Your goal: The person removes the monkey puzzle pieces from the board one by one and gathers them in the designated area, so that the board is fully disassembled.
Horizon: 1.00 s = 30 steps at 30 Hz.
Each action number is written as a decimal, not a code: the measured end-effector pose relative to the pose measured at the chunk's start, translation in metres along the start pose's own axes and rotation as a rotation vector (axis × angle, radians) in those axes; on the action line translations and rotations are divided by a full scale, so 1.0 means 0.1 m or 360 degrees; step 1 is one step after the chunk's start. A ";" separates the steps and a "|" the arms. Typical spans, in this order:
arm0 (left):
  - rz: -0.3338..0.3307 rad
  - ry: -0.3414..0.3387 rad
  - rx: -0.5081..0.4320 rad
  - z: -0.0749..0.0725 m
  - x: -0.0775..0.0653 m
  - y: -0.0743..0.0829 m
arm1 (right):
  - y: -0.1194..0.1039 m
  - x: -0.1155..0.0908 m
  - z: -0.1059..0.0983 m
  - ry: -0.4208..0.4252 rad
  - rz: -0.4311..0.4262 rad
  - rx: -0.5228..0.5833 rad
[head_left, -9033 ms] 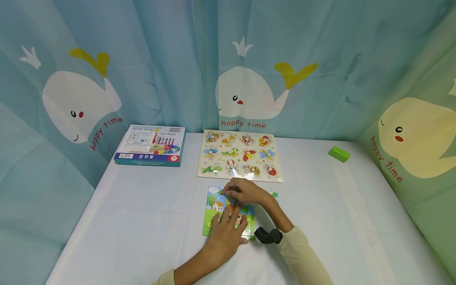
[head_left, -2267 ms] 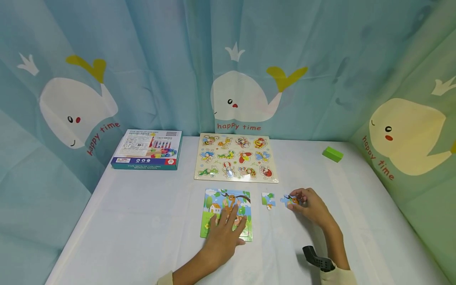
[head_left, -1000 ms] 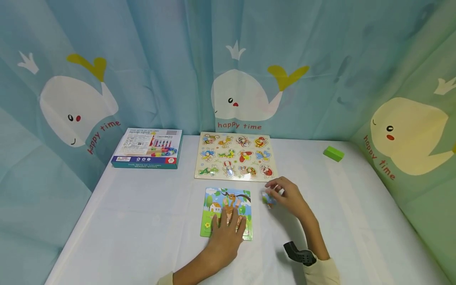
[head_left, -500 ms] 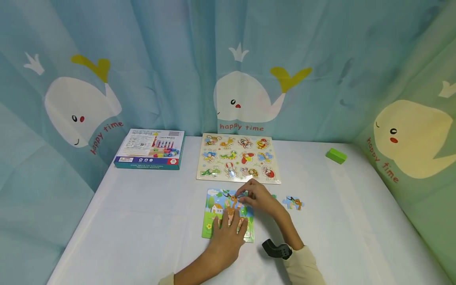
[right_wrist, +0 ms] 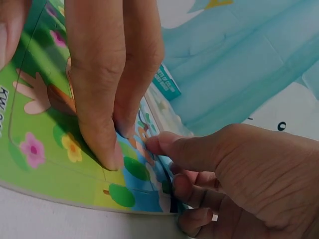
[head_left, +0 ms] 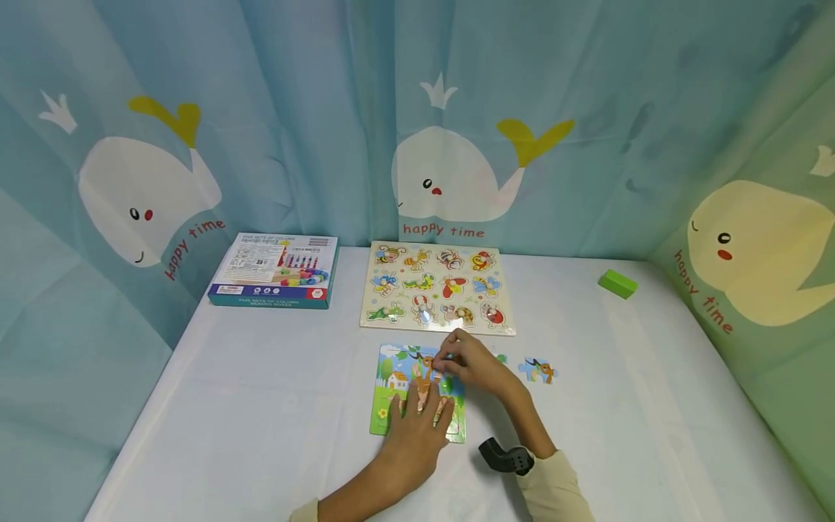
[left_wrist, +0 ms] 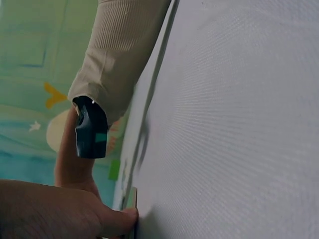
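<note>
Twelve critters (head_left: 453,286) fill the bug board (head_left: 435,297); just on its near side lies a jigsaw (head_left: 398,384), picture top facing the board, long axis seemingly pointing at it too. Blue sky, brown deer, green grass. Left grip (head_left: 413,442) is loose, spread on the jigsaw; right grip (head_left: 472,362) curls at its board-side end, can't tell if it's pinching anything. Loose piece (head_left: 538,370) sits off the board's near right corner.

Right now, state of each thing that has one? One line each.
Puzzle: lying flat, partly covered
Left hand: fingers spread on the puzzle
Right hand: fingers curled, touching the puzzle
Loose piece: face up, apart from the puzzle
Second piece: mostly hidden
Bug board: lying flat, filled
Box: lying flat, looks closed
Green block: lying down
</note>
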State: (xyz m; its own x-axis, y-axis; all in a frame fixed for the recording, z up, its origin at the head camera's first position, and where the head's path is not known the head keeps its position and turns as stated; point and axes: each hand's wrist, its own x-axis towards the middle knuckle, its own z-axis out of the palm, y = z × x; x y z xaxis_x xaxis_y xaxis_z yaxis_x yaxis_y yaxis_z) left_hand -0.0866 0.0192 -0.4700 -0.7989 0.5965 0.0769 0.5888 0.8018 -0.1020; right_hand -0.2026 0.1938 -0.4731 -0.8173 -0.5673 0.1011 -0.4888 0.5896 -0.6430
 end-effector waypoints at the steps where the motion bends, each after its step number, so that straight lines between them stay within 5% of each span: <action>1: -0.0002 0.0002 0.0000 0.00 0.00 0.00 | 0.00 0.01 0.01 -0.0002 -0.0001 -0.0003; 19: -0.0015 0.0006 -0.0026 0.01 0.00 0.01 | -0.04 0.00 0.03 0.0063 -0.0015 0.0061; 30: -0.0009 0.0009 -0.0075 0.02 0.00 0.00 | -0.07 0.04 0.09 0.0035 -0.0002 -0.0161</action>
State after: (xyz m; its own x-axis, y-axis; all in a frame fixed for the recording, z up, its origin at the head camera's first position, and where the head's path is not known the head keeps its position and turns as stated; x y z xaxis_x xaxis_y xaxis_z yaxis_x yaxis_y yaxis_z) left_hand -0.0871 0.0188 -0.4724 -0.8017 0.5919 0.0833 0.5894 0.8060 -0.0547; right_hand -0.1996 0.1816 -0.4750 -0.8225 -0.5562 0.1192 -0.5173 0.6444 -0.5632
